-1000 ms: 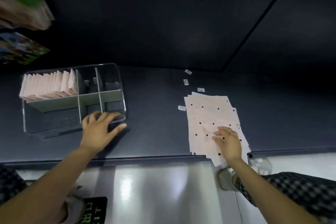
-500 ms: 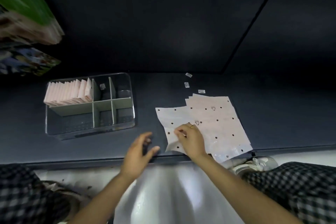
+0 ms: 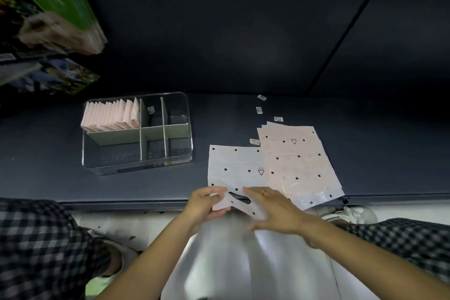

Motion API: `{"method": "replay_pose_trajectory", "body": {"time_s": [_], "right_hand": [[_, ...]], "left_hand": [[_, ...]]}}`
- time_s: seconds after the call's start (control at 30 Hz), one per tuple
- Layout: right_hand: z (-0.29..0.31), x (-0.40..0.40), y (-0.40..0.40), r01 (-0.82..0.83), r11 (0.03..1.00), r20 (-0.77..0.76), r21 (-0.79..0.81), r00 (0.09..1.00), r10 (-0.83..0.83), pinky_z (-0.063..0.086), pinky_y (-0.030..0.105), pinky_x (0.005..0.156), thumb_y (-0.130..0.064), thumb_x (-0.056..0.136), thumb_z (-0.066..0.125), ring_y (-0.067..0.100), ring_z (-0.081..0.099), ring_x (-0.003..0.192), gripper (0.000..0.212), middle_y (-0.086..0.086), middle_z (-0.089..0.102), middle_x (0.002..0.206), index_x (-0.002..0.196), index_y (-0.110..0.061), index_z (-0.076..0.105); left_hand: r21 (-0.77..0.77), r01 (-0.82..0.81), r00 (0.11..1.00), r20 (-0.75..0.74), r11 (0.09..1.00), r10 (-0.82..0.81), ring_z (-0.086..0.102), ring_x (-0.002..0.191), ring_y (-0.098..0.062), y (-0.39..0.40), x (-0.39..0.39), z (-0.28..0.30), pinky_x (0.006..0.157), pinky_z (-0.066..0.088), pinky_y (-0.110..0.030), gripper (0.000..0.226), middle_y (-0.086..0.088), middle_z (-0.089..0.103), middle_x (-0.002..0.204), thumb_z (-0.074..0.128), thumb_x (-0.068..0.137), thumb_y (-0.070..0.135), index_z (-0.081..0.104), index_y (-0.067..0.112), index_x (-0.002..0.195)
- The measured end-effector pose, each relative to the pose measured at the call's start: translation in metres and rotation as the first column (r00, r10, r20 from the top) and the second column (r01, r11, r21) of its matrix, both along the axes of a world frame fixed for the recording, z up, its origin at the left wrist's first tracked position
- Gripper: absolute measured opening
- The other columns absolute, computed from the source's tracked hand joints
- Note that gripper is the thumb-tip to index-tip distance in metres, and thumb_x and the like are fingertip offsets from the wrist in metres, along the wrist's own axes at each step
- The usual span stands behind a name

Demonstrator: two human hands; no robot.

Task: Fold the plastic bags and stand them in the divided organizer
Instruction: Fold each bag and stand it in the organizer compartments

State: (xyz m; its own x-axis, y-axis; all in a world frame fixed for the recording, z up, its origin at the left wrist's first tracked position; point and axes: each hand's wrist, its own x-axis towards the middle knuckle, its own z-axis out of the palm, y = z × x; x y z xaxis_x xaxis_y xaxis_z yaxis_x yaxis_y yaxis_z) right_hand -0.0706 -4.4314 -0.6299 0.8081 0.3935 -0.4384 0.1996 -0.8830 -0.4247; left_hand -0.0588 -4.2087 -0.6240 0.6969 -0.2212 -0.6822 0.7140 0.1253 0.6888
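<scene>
A single pale pink plastic bag with black dots lies flat on the dark shelf, its near edge with the handle cut-out hanging over the shelf front. My left hand pinches that near edge at the left of the cut-out. My right hand lies on the bag's near right part with fingers stretched out. A stack of the same bags rests to the right. The clear divided organizer stands at the left, with several folded pink bags upright in its back left compartment.
Small white stickers lie on the shelf behind the stack. Green and printed packages hang at the upper left. Checked trouser legs and a shoe flank the glossy floor below the shelf edge.
One bag has been slid left off the stack and now lies alone at the shelf front. My left hand moved from beside the organizer to the bag's near edge and took hold.
</scene>
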Motion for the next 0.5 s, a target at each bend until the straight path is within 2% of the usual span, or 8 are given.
{"method": "replay_pose_trajectory", "body": {"time_s": [0.07,0.13,0.17,0.23,0.3,0.37,0.43,0.5], "right_hand": [[-0.003,-0.013,0.003,-0.058,0.996,0.107,-0.064,0.992,0.065,0.022,0.020,0.105,-0.058,0.079,0.060,0.011,0.030,0.134,0.083,-0.011,0.035,0.147,0.147,-0.030,0.022],[-0.002,-0.011,0.006,-0.014,1.000,0.220,-0.024,0.975,0.019,0.031,0.022,0.100,-0.041,0.088,0.057,0.014,0.043,0.125,0.054,-0.007,0.051,0.134,0.138,-0.024,0.041],[0.003,-0.005,0.007,0.029,0.999,0.240,0.017,0.970,-0.033,0.037,0.025,0.094,-0.035,0.091,0.055,0.017,0.051,0.115,0.037,-0.003,0.060,0.122,0.125,-0.022,0.053],[0.017,0.012,0.009,0.151,0.979,0.179,0.141,0.968,-0.175,0.044,0.032,0.083,-0.029,0.091,0.057,0.021,0.059,0.095,0.015,0.001,0.067,0.096,0.097,-0.018,0.064],[0.031,0.035,0.010,0.261,0.922,0.087,0.285,0.951,-0.296,0.047,0.036,0.081,-0.023,0.088,0.061,0.021,0.061,0.084,0.011,-0.001,0.069,0.084,0.080,-0.018,0.066],[0.040,0.058,0.012,0.286,0.910,0.059,0.301,0.946,-0.317,0.046,0.036,0.078,-0.021,0.086,0.062,0.019,0.059,0.077,0.018,-0.006,0.065,0.073,0.068,-0.024,0.061],[0.042,0.082,0.015,0.219,0.956,0.104,0.194,0.965,-0.243,0.042,0.034,0.070,-0.027,0.086,0.063,0.018,0.051,0.072,0.028,-0.009,0.055,0.066,0.061,-0.027,0.052],[0.036,0.103,0.019,0.146,0.986,0.114,0.078,0.982,-0.154,0.038,0.032,0.069,-0.032,0.088,0.062,0.016,0.048,0.078,0.026,-0.007,0.053,0.070,0.066,-0.023,0.052]], "left_hand": [[-0.091,0.058,0.996,-0.064,0.994,-0.064,0.072,0.086,-0.022,0.001,0.002,0.003,0.069,0.057,-0.022,0.019,-0.003,0.074,0.095,0.055,0.093,0.006,0.067,0.004,0.107],[-0.156,0.058,0.989,-0.124,0.986,-0.078,0.071,0.090,-0.020,0.003,0.007,0.005,0.067,0.057,-0.021,0.018,-0.010,0.072,0.103,0.055,0.093,0.008,0.067,0.003,0.106],[-0.178,0.043,0.987,-0.145,0.983,-0.070,0.071,0.090,-0.020,0.005,0.009,0.006,0.066,0.057,-0.021,0.018,-0.013,0.071,0.106,0.056,0.093,0.010,0.068,0.003,0.105],[-0.193,0.016,0.988,-0.150,0.981,-0.045,0.071,0.088,-0.019,0.010,0.014,0.009,0.064,0.057,-0.021,0.022,-0.014,0.071,0.104,0.056,0.094,0.022,0.069,0.005,0.103],[-0.160,-0.035,0.994,-0.106,0.986,0.018,0.072,0.082,-0.016,0.014,0.020,0.013,0.061,0.056,-0.021,0.030,-0.010,0.074,0.096,0.052,0.095,0.034,0.068,0.011,0.102],[-0.053,-0.188,0.982,-0.008,0.981,0.188,0.070,0.069,-0.014,0.014,0.026,0.015,0.058,0.055,-0.019,0.033,-0.007,0.074,0.084,0.047,0.096,0.039,0.067,0.013,0.101],[0.089,-0.383,0.915,0.171,0.919,0.365,0.060,0.060,-0.014,0.013,0.030,0.010,0.053,0.051,-0.016,0.030,-0.006,0.068,0.073,0.047,0.097,0.031,0.066,0.007,0.102],[0.270,-0.477,0.842,0.412,0.836,0.348,0.056,0.067,-0.016,0.013,0.030,0.003,0.064,0.052,-0.025,0.026,-0.003,0.063,0.077,0.049,0.097,0.025,0.066,0.006,0.103]]}}
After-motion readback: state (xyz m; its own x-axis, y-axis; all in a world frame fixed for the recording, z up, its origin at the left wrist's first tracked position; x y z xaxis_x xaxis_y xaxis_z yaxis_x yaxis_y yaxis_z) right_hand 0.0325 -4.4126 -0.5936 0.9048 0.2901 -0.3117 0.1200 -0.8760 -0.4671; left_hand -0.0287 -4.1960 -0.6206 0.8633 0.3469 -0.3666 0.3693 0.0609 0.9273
